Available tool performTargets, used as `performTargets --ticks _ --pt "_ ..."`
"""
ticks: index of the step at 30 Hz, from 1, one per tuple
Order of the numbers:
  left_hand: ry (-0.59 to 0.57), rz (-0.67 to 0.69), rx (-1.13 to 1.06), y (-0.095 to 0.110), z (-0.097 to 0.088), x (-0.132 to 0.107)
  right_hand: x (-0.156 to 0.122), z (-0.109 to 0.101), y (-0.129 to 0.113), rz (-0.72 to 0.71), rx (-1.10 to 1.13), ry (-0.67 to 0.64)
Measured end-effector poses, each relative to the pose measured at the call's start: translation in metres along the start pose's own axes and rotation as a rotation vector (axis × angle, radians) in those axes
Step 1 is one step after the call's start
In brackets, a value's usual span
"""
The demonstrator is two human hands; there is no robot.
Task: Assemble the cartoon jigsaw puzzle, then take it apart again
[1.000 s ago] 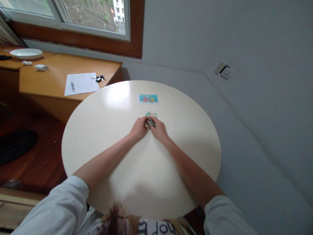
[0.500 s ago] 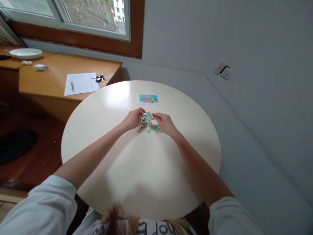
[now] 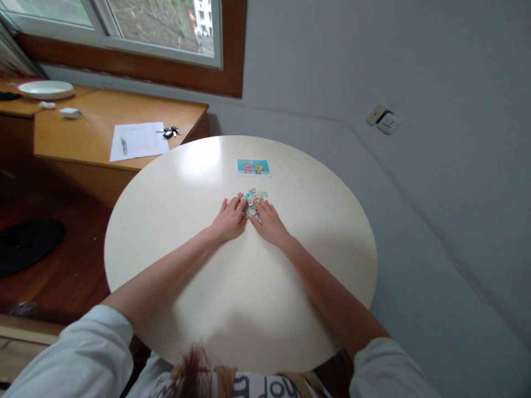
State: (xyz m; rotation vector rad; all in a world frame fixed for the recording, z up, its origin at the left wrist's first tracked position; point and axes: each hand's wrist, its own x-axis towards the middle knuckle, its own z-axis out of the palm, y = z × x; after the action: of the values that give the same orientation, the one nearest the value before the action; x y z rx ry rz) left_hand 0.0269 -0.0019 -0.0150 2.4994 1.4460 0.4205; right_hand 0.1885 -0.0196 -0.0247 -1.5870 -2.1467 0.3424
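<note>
A small heap of jigsaw puzzle pieces (image 3: pixel 251 205), teal, white and pink, lies on the round white table (image 3: pixel 166 221). My left hand (image 3: pixel 231 218) rests against the heap's left side, fingers stretched out and apart. On the other side my right hand (image 3: pixel 269 221) lies over the right edge of the heap, its fingers also extended. Both palms face down, and the thumbs come close together at the near side. Some pieces are hidden under the fingers. Beyond the heap lies a picture card (image 3: pixel 253 167) with a pink and a yellow cartoon figure on blue.
A wooden desk (image 3: pixel 95 110) adjoins the table at the back left. On it are a paper sheet (image 3: pixel 139 145) with a pen, keys (image 3: pixel 169 132), a small white box (image 3: pixel 70 113) and a white round dish (image 3: pixel 46 89). A wall with a socket (image 3: pixel 389 122) stands at the right.
Both hands have come down and nearer to me, from the heap's far sides to its near sides, fingers now flatter. The pieces are gathered into a tighter heap.
</note>
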Motion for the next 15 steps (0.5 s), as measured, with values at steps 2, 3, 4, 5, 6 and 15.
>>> performTargets --ticks 2,3,4,5,6,15 --pt "0.056 0.0 -0.05 0.006 0.006 0.007 0.007 0.004 -0.003 -0.019 0.056 0.041" --pt "0.089 -0.002 -0.092 0.009 0.008 0.011 0.011 0.005 -0.005 -0.022 0.089 0.063" --pt "0.125 -0.006 -0.141 0.011 0.009 0.015 0.014 0.006 -0.006 -0.02 0.125 0.086" --pt "0.162 -0.013 -0.192 0.012 0.01 0.017 0.016 0.007 -0.006 -0.012 0.16 0.111" --pt "0.196 -0.022 -0.239 0.013 0.011 0.02 0.018 0.007 -0.007 0.001 0.196 0.138" --pt "0.277 -0.106 -0.424 0.009 -0.01 0.032 0.031 -0.001 -0.008 0.122 0.586 0.221"
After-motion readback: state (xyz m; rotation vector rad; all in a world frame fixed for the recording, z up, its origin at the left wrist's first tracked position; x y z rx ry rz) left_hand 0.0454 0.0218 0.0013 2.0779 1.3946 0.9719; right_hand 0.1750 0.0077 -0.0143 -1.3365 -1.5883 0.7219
